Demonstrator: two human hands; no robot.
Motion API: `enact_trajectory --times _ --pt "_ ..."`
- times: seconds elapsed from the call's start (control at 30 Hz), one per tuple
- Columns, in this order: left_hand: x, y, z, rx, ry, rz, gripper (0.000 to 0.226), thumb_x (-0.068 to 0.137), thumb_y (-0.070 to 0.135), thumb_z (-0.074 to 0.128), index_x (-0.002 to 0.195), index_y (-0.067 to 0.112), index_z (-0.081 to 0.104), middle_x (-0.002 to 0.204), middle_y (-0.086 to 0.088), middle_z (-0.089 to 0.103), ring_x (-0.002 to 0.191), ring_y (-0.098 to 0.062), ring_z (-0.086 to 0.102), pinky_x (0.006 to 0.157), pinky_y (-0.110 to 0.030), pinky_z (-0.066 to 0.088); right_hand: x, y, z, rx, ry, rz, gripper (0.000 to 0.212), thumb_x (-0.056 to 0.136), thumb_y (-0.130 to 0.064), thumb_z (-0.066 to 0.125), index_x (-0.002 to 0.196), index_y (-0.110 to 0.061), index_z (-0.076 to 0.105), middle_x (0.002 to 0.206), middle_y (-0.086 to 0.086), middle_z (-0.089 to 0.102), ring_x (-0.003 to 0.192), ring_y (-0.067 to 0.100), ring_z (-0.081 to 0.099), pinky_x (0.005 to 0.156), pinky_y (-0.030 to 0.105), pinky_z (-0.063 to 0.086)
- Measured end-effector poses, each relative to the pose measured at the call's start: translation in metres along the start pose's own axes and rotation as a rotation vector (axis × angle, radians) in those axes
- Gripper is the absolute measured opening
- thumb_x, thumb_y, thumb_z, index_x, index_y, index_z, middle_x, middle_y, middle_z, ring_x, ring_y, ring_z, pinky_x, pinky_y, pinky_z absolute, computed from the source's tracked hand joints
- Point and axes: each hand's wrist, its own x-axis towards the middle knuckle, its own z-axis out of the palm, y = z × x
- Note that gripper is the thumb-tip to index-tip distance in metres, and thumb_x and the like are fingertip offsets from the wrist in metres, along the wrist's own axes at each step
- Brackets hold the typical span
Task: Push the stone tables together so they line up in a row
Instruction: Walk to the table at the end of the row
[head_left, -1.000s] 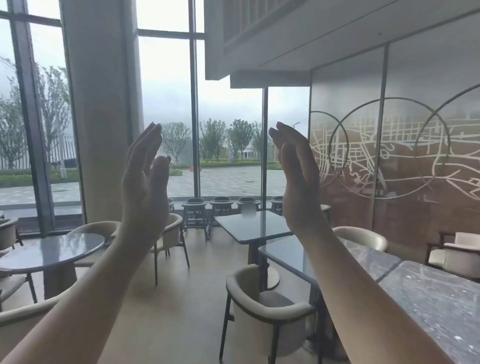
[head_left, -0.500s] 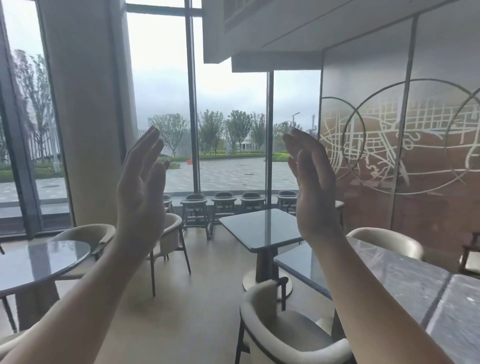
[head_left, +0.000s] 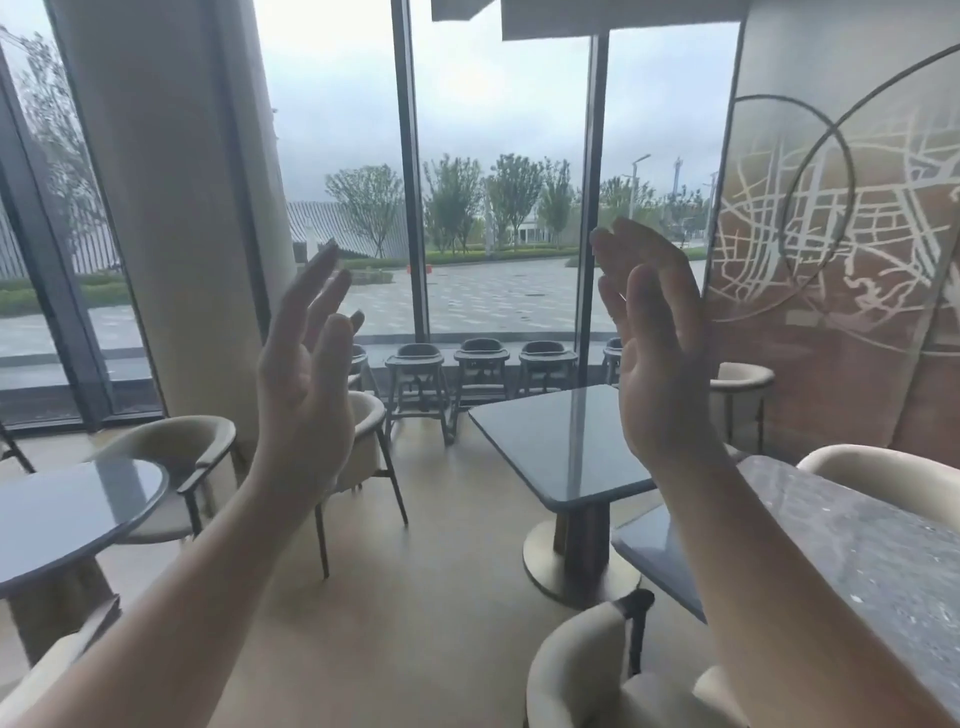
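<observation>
A square grey stone table (head_left: 556, 447) on a round pedestal base stands alone ahead, a gap apart from a second stone table (head_left: 852, 561) at the lower right, whose speckled top runs out of frame. Both my hands are raised in the air in front of me, palms facing each other, touching nothing. My left hand (head_left: 306, 374) is open with fingers spread, left of the lone table. My right hand (head_left: 654, 353) is open too and overlaps the lone table's far right corner in view.
A round stone table (head_left: 67, 514) sits at the left with cream armchairs (head_left: 176, 457) around it. Another cream chair (head_left: 587, 670) stands at the bottom, beside the near table. Dark stools (head_left: 480, 369) line the window. A thick column (head_left: 171, 208) rises at the left.
My view has moved forward and turned right, so the tables look nearer. Both hands stay raised and open, drifting slightly lower in view.
</observation>
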Motion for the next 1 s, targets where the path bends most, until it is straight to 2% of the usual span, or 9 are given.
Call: enact_trajectory --times 0.17,0.37,0.43,0.5,0.57,0.73,0.83,1.0 --pt "0.029 -0.133 0.023 0.005 -0.052 -0.067 0.055 0.100 0.031 0.039 0.149 0.005 0.041 0.153 -0.002 0.047 0.143 -0.022 0.049 0.109 -0.061 0.044 0.044 0.126 0.037 -0.058 -0.028 0.060 0.039 0.100 -0.048 0.047 0.134 -0.034 0.058 0.146 0.003 0.067 0.143 0.011 0.058 0.124 0.037 0.039" --pt "0.068 -0.306 0.025 -0.055 -0.082 -0.080 0.053 0.102 0.030 0.038 0.149 0.005 0.040 0.156 -0.007 0.045 0.143 -0.024 0.048 0.107 -0.058 0.047 0.085 0.290 0.090 -0.074 -0.002 0.069 0.038 0.101 -0.050 0.048 0.133 -0.034 0.060 0.144 0.002 0.068 0.142 0.013 0.059 0.125 0.045 0.040" --pt "0.083 -0.370 0.023 -0.061 -0.114 -0.113 0.057 0.103 0.040 0.041 0.149 0.006 0.040 0.158 -0.005 0.044 0.143 -0.022 0.048 0.107 -0.057 0.048 0.100 0.348 0.109 -0.091 0.006 0.088 0.038 0.102 -0.059 0.052 0.133 -0.038 0.061 0.144 0.000 0.068 0.143 0.014 0.059 0.124 0.045 0.041" --pt "0.098 -0.431 0.021 -0.093 -0.129 -0.131 0.066 0.101 0.054 0.043 0.150 0.009 0.040 0.158 -0.002 0.044 0.144 -0.021 0.048 0.108 -0.058 0.046 0.113 0.399 0.123 -0.114 0.035 0.094 0.051 0.097 -0.074 0.055 0.134 -0.040 0.062 0.144 -0.006 0.068 0.144 0.014 0.058 0.123 0.043 0.040" --pt "0.116 -0.491 0.023 -0.115 -0.153 -0.157 0.069 0.099 0.057 0.044 0.150 0.010 0.041 0.158 0.002 0.045 0.144 -0.020 0.048 0.108 -0.059 0.046 0.131 0.451 0.133 -0.145 0.066 0.132 0.056 0.093 -0.077 0.056 0.134 -0.040 0.064 0.144 -0.007 0.068 0.144 0.014 0.058 0.125 0.047 0.039" --pt "0.154 -0.627 0.039 -0.158 -0.184 -0.230 0.059 0.100 0.055 0.045 0.148 0.021 0.043 0.154 0.001 0.050 0.143 -0.023 0.049 0.108 -0.062 0.044 0.166 0.569 0.151 -0.239 0.089 0.203 0.049 0.094 -0.080 0.053 0.132 -0.051 0.066 0.149 -0.005 0.065 0.146 0.017 0.056 0.126 0.053 0.037" --pt "0.174 -0.707 0.059 -0.188 -0.203 -0.234 0.053 0.101 0.055 0.043 0.146 0.028 0.044 0.150 0.011 0.053 0.142 -0.022 0.050 0.107 -0.060 0.046 0.190 0.643 0.156 -0.263 0.104 0.224 0.049 0.095 -0.080 0.051 0.133 -0.053 0.064 0.150 -0.009 0.065 0.147 0.016 0.055 0.126 0.056 0.035" --pt "0.202 -0.852 0.112 -0.209 -0.237 -0.235 0.054 0.103 0.049 0.041 0.148 0.019 0.043 0.150 0.014 0.053 0.143 -0.022 0.049 0.106 -0.056 0.048 0.237 0.789 0.154 -0.291 0.121 0.235 0.048 0.097 -0.078 0.049 0.135 -0.051 0.063 0.151 -0.007 0.063 0.148 0.017 0.053 0.126 0.056 0.034"
